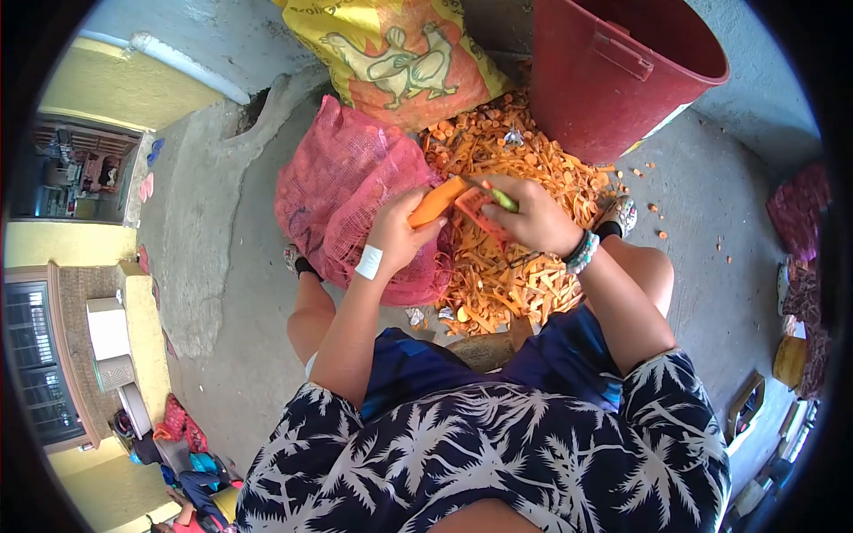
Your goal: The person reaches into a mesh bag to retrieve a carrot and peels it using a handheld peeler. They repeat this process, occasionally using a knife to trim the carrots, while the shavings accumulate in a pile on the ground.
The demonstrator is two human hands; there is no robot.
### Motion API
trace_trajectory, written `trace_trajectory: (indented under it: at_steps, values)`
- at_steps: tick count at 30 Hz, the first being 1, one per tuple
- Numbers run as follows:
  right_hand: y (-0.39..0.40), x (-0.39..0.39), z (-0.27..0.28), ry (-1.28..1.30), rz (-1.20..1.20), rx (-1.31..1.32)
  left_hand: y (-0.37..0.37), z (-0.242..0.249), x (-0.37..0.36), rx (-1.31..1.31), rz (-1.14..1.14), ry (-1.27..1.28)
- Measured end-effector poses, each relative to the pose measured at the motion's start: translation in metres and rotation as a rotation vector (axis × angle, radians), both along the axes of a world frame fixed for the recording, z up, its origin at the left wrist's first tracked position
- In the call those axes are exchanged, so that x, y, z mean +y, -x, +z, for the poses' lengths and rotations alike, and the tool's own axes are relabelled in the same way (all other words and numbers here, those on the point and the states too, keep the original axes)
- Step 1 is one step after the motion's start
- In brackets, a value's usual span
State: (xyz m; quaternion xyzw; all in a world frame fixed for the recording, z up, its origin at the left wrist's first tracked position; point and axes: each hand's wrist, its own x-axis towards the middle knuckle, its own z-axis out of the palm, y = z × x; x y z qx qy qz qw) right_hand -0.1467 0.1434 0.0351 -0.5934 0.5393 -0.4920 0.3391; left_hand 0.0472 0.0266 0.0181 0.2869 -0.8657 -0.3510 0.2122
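Observation:
A peeled orange carrot (434,202) is gripped in my left hand (400,229), its far end pointing to the right. My right hand (542,216) is closed around a small knife with a green handle (504,200); the dark blade reaches the carrot's tip. Just under the right hand's fingers shows a flat reddish piece with slots (478,211), and I cannot tell whether the hand holds it too. Below both hands spreads a large heap of carrot peelings and cut ends (498,289). A pink mesh sack (333,182), filled and bulging, stands beside my left hand.
Behind the heap stand a yellow and orange sack printed with chickens (400,67) and a tall red bin (595,89). Loose carrot bits lie on the concrete floor (702,213) to the right. A person (200,497) is at the lower left edge.

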Motion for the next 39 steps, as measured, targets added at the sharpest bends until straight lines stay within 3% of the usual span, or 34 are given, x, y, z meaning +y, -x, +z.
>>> trace_trajectory:
  at_steps: [3, 5, 8, 10, 12, 13, 14, 16, 18, 20, 22, 24, 31, 33, 34, 36, 38, 39]
  values:
    - [0.008, 0.000, -0.017, -0.297, 0.022, 0.151, 0.000, -0.007, 0.003, -0.010, 0.052, -0.124]
    - [0.001, -0.002, -0.029, -0.310, 0.033, 0.152, 0.000, -0.009, 0.005, 0.040, 0.082, -0.154]
    - [-0.008, -0.003, -0.037, -0.365, 0.058, 0.144, -0.003, -0.005, 0.007, -0.094, 0.079, -0.081]
    - [-0.014, -0.010, -0.056, -0.480, -0.011, -0.007, 0.001, 0.004, 0.011, -0.105, 0.026, 0.094]
    - [-0.008, -0.025, -0.112, -0.483, -0.013, 0.031, 0.004, 0.010, 0.015, -0.146, 0.034, 0.127]
    - [-0.001, -0.032, -0.160, -0.526, 0.108, 0.424, 0.006, 0.012, 0.019, 0.012, 0.052, 0.047]
    - [0.000, -0.035, -0.164, -0.559, 0.227, 0.814, 0.008, 0.016, 0.023, 0.166, 0.067, -0.035]
    - [-0.001, -0.042, -0.170, -0.688, 0.355, 0.847, 0.008, 0.023, 0.021, 0.167, 0.076, -0.107]
    - [-0.005, -0.044, -0.155, -0.814, 0.495, 0.883, 0.008, 0.021, 0.009, 0.303, -0.093, 0.297]
    - [-0.009, -0.033, -0.143, -0.716, 0.031, 0.300, 0.004, 0.024, 0.006, 0.221, -0.141, 0.336]
    - [-0.010, -0.033, -0.139, -0.722, -0.010, 0.209, 0.005, 0.023, 0.008, 0.280, -0.091, 0.323]
    - [-0.013, -0.035, -0.146, -0.717, -0.073, -0.267, 0.005, 0.026, 0.009, 0.261, -0.069, 0.300]
    - [-0.021, -0.034, -0.118, -0.632, -0.074, -0.440, 0.010, 0.017, 0.009, 0.379, -0.144, 0.233]
    - [-0.020, -0.032, -0.112, -0.639, -0.034, -0.474, 0.010, 0.005, 0.007, 0.498, -0.165, -0.138]
    - [-0.019, -0.032, -0.110, -0.648, 0.005, -0.508, 0.007, 0.000, 0.008, 0.500, -0.169, -0.136]
    - [-0.019, -0.032, -0.108, -0.670, -0.007, -0.520, 0.007, 0.012, 0.019, 0.575, -0.030, -0.724]
    - [-0.020, -0.031, -0.103, -0.695, -0.021, -0.535, 0.007, 0.010, 0.019, 0.580, -0.019, -0.734]
    - [-0.021, -0.030, -0.098, -0.677, -0.041, -0.521, 0.004, 0.005, 0.014, 0.593, -0.053, -0.880]
